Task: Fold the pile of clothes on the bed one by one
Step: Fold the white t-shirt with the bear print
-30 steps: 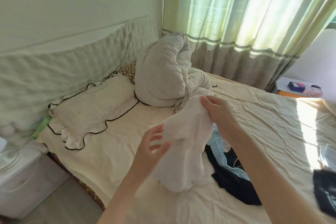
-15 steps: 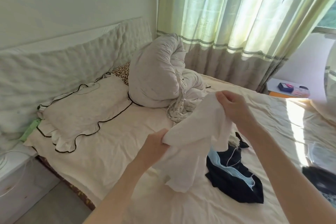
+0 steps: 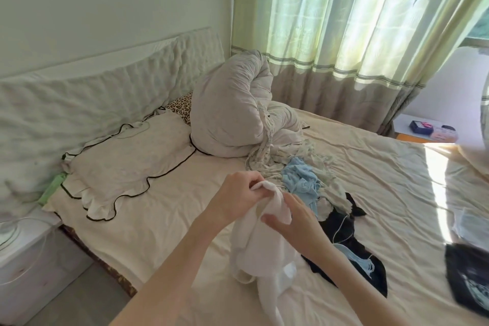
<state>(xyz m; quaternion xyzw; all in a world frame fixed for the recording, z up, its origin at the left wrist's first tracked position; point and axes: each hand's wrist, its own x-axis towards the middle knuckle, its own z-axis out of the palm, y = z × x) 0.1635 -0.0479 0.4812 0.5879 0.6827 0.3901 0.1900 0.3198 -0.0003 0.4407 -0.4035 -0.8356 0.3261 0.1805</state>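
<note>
A white garment hangs over the near part of the bed, its lower end trailing on the sheet. My left hand grips its top edge with curled fingers. Close beside it, my right hand pinches the same fabric between thumb and fingers. Behind my hands lies the clothes pile: a light blue lacy piece, a pale cream piece and a black garment with a thin white cord.
A rolled grey duvet and a cream pillow sit at the head of the bed. Another dark printed garment lies at the right edge. A white nightstand stands at left, curtains behind.
My hands came together and dropped lower, bunching the white garment's top edge between them. The camera view shifted, showing more of the clothes pile behind.
</note>
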